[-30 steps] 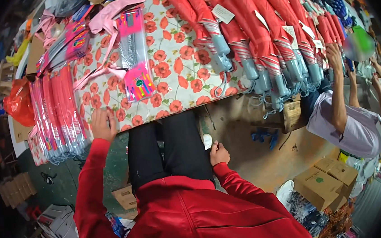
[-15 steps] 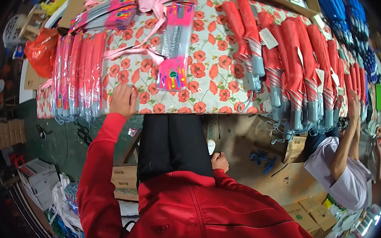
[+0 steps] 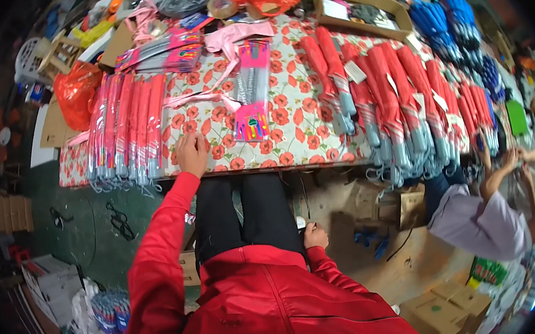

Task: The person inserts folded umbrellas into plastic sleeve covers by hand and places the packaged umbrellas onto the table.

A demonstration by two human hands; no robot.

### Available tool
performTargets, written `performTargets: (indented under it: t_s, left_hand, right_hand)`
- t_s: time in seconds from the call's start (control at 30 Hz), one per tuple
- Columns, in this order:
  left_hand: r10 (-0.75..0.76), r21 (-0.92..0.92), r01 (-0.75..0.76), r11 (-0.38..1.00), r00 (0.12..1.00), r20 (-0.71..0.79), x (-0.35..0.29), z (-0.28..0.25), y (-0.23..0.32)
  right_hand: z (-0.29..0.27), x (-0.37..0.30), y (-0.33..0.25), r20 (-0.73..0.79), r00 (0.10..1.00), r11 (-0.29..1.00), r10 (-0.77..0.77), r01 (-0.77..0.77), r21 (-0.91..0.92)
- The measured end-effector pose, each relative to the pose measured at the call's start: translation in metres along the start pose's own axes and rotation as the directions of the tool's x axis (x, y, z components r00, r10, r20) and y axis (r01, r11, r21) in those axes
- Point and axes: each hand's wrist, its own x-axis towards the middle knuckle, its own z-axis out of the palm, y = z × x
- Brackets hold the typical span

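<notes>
My left hand (image 3: 192, 156) rests on the flowered tablecloth (image 3: 219, 161) near its front edge, fingers curled in, nothing visible in them. It is just right of a row of red folded umbrellas in clear sleeves (image 3: 125, 128). Beyond it lies a flat pink-and-clear umbrella sleeve (image 3: 253, 92), with a pink cloth strap (image 3: 204, 99) alongside. My right hand (image 3: 315, 235) hangs low beside my right thigh, below the table, with its fingers closed. Whether it holds anything is hidden; a small white thing (image 3: 300, 222) shows close to it.
Unsleeved red umbrellas with grey handles (image 3: 396, 105) line the table's right side. More printed sleeves (image 3: 162, 55) are stacked at the far left. An open cardboard box (image 3: 362, 12) and blue umbrellas (image 3: 437, 28) stand at the back right. A person in a pale shirt (image 3: 479, 221) is at the right.
The whole view has shifted, showing more of the table's far side. My left hand stays by the sleeved umbrellas and my right hand beside my thigh. The person at right has lowered their arms.
</notes>
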Motion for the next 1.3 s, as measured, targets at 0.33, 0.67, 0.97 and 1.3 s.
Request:
performTargets:
  t_s: [0.33, 0.67, 0.97, 1.3]
  left_hand:
    - [-0.418, -0.083, 0.420, 0.904, 0.907, 0.037, 0.014, 0.049, 0.062]
    - [-0.438, -0.021, 0.440, 0.898, 0.897, 0.055, 0.000, 0.044, 0.048]
    - [-0.462, -0.612, 0.440, 0.657, 0.877, 0.134, -0.022, 0.043, 0.011]
    - [-0.495, -0.770, 0.627, 0.114, 0.708, 0.504, -0.112, 0.003, 0.060]
  right_hand:
    - [0.012, -0.031, 0.007, 0.085, 0.996, 0.991, 0.008, -0.019, 0.134]
    - [0.022, -0.038, 0.019, 0.100, 0.993, 0.979, -0.068, 0.047, 0.197]
    - [0.041, -0.013, 0.000, -0.321, 0.906, 0.848, -0.276, 0.387, 0.362]
    - [-0.098, 0.052, -0.197, -0.637, 0.484, 0.499, -0.600, 0.849, 0.174]
